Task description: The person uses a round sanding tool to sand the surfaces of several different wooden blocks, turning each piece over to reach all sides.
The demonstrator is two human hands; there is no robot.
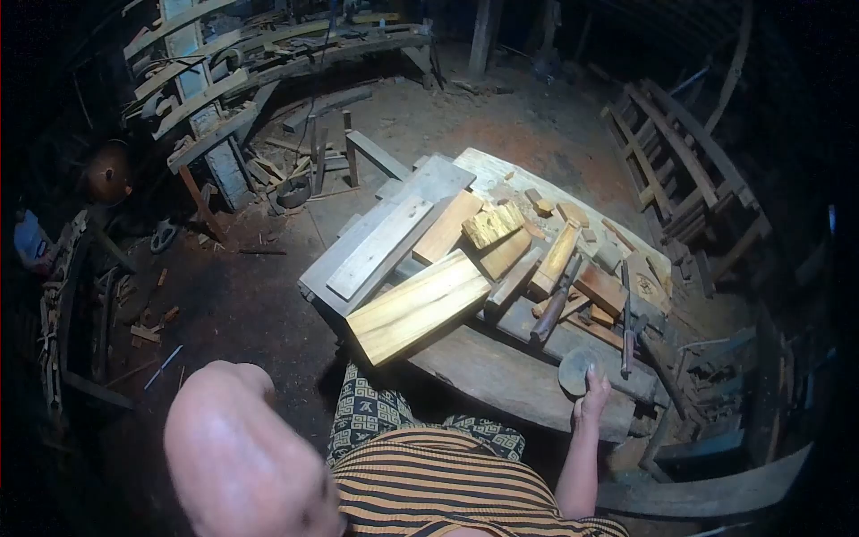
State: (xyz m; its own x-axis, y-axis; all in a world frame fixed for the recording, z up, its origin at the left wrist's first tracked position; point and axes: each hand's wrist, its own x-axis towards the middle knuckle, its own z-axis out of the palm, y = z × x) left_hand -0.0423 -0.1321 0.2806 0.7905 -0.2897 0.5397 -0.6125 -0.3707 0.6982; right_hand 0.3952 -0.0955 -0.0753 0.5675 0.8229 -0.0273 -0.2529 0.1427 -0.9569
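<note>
At the near right edge of the bench, my right hand point(592, 396) grips a round, dull grey disc-like piece point(574, 370), with the thumb along its rim. Its exact kind does not show. My bent left arm point(237, 447) fills the lower left, close to the camera; the hand on it cannot be seen. Just beyond the right hand lie a chisel-like tool with a dark handle point(627, 349) and another dark-handled tool point(555, 315). A pale yellow wood block point(419, 307) rests across the bench in front of my body.
Grey planks point(380, 246) and several wood blocks and offcuts cover the bench point(528, 385). A slatted wooden frame point(671, 157) stands at the right. Back left is a cluttered workbench point(331, 58). Scraps lie on the dark floor point(242, 295).
</note>
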